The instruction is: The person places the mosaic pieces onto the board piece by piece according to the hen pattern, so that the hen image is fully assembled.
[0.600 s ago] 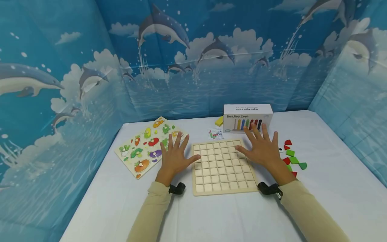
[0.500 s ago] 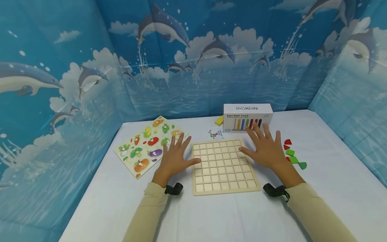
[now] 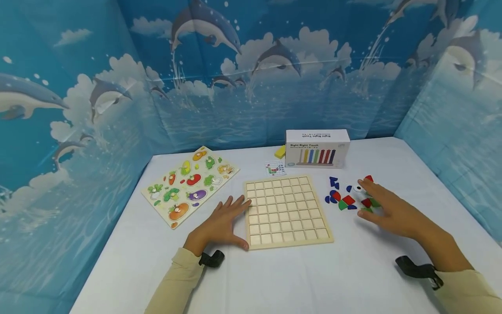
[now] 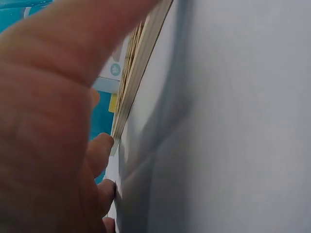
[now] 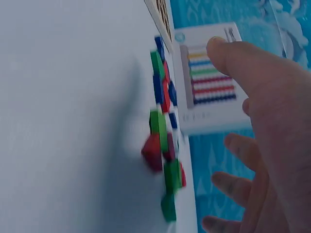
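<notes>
Board (image 3: 289,212) lies on the desk (image 3: 298,279), the spread left hand (image 3: 220,227) touching its left edge. The right hand (image 3: 397,213), fingers extended and gripping nothing, hovers by coloured pieces (image 3: 348,200). Beyond stands a white box (image 3: 317,149).

Left hand (image 3: 220,226): fingers spread, thumb out
Right hand (image 3: 400,216): fingers extended, thumb apart
Forearms (image 3: 174,279): sleeved, angled inward

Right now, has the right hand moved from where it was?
Yes, to the right: in the head view, the right hand overlapped the board earlier; now it's away from it, near the pieces.
</notes>
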Available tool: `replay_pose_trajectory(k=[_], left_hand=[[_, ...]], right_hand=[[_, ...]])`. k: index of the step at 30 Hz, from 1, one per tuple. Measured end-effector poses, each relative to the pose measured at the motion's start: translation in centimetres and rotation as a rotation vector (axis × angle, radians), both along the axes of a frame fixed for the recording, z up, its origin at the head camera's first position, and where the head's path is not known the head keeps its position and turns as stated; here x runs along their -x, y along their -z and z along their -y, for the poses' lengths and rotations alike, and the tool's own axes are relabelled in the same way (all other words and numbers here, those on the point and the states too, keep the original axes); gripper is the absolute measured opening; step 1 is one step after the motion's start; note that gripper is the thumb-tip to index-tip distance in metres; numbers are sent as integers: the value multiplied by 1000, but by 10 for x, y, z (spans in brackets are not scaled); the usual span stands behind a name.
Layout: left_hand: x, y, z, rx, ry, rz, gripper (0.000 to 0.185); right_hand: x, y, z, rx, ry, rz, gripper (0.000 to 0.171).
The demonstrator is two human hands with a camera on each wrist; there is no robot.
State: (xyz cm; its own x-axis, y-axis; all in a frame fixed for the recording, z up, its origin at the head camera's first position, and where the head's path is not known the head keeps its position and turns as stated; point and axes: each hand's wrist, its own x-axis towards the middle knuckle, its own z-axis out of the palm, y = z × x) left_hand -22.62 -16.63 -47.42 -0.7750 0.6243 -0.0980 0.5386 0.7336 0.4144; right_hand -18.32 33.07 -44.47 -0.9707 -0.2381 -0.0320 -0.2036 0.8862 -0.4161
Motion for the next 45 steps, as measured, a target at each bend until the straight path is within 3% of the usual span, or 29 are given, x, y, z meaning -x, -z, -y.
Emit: replay_pose_trajectory(k=[8, 14, 20, 27, 32, 40, 45], left_hand=[[-2, 4, 0, 8, -14, -16, 130], [-1, 4, 0, -4, -15, -13, 126], [0, 4, 1, -35, -15, -15, 119], [0, 5, -1, -58, -26, -30, 114], [-1, 7, -1, -50, -35, -38, 113], [-2, 9, -1, -80, -39, -63, 108], [-1, 12, 0, -106, -46, -58, 102]], right_hand=[[-13, 15, -48, 90, 112, 12, 93], [-17, 25, -64, 79, 157, 35, 79], [-15, 26, -61, 81, 106, -58, 61], [-13, 23, -47, 63, 46, -63, 41], [-16, 27, -38, 46, 43, -33, 39], [-17, 28, -33, 53, 42, -92, 28], [-18, 29, -34, 43, 45, -97, 30]])
